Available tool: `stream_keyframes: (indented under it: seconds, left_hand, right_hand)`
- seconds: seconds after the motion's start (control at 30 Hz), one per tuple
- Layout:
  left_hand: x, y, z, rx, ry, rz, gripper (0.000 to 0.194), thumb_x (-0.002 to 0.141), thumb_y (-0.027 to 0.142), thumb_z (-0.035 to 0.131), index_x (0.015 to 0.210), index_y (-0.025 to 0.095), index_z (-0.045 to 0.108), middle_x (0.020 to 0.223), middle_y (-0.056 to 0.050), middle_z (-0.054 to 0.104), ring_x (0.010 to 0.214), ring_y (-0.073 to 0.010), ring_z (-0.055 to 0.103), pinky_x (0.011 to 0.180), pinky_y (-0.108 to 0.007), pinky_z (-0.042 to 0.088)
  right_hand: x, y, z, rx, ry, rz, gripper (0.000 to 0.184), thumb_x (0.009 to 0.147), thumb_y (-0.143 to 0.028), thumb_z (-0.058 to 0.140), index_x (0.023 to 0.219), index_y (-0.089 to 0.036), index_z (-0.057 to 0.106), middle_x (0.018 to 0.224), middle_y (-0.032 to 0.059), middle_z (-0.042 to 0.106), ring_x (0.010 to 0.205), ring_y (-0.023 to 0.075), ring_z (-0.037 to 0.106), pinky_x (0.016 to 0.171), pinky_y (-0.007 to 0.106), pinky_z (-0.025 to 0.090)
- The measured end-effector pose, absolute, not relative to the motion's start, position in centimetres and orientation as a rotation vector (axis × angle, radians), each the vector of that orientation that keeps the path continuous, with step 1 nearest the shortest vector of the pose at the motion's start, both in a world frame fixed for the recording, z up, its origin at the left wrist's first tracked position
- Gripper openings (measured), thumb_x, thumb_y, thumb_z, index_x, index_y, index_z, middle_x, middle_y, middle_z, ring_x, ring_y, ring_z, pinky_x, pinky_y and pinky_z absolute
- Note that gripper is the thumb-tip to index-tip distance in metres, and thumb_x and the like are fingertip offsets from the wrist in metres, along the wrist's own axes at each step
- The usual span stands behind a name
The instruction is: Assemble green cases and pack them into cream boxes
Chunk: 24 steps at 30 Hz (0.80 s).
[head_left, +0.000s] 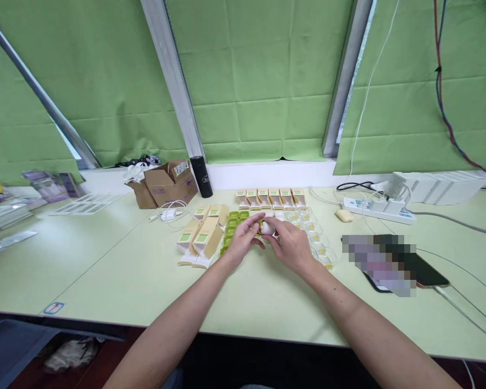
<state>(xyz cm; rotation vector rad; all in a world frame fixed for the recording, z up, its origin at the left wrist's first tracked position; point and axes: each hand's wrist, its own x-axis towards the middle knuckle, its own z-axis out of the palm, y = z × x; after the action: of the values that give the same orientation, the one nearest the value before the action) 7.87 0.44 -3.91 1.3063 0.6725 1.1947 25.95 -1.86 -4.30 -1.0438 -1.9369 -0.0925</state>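
Note:
Over the table, my left hand [245,235] and my right hand [290,241] meet around a small rounded white piece with a green rim [268,228]. My left fingers grip its green side and my right fingers pinch the white side; its exact kind is unclear. Just left of my left hand stand rows of small green cups [229,231]. Clear plastic covers with yellow spots inside [316,237] lie in rows beside my right hand. Some white pieces [279,215] show behind my hands, partly hidden.
Beige cartons with green labels [202,238] stand at left, with a row of smaller-looking cartons [269,198] behind. Further back are a cardboard box [172,186] and a black bottle [201,177]. Phones [421,265], cables and a power strip [378,209] occupy the right.

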Motion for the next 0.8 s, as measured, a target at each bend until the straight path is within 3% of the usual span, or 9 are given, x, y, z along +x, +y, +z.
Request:
stream_keyframes:
  seconds: [0.2,0.37,0.53,0.8]
  left_hand:
    - [7.8,0.0,-3.6,1.407,0.583,1.126,0.060,0.090,0.042,0.079,0.144,0.019,0.065,0.141,-0.016,0.068,0.105,-0.0267,0.074,0.088,-0.040,0.066]
    - [8.0,0.1,-3.7,1.443,0.571,1.164,0.058,0.091,0.043,0.077,0.142,0.018,0.065,0.142,-0.016,0.068,0.114,-0.0284,0.072,0.091,-0.038,0.065]
    - [8.5,0.0,-4.0,1.489,0.623,1.285,0.046,0.093,0.043,0.075,0.129,0.016,0.068,0.140,-0.017,0.068,0.121,-0.0282,0.069,0.094,-0.035,0.063]
    - [9.5,0.3,-4.5,1.508,0.675,1.438,0.033,0.091,0.032,0.074,0.119,0.017,0.067,0.129,-0.014,0.070,0.123,-0.0258,0.067,0.109,-0.040,0.054]
  right_hand:
    - [26.1,-1.6,-4.6,-1.017,-1.983,-0.269,0.029,0.103,-0.023,0.056,0.131,-0.020,0.064,0.118,0.0120,0.079,0.096,0.0261,0.075,0.074,0.034,0.058]
    - [26.1,-1.5,-4.9,-0.974,-1.983,-0.301,0.033,0.104,-0.022,0.054,0.136,-0.019,0.062,0.127,0.0162,0.075,0.106,0.0285,0.073,0.082,0.039,0.062]
    - [25.8,-1.6,-4.7,-0.921,-1.975,-0.281,0.034,0.104,-0.020,0.050,0.138,-0.018,0.058,0.123,0.0172,0.075,0.100,0.0294,0.071,0.083,0.042,0.061]
    - [25.7,-1.4,-4.4,-0.819,-1.972,-0.240,0.038,0.105,-0.017,0.048,0.142,-0.019,0.051,0.127,0.0179,0.072,0.100,0.0300,0.069,0.086,0.046,0.061]
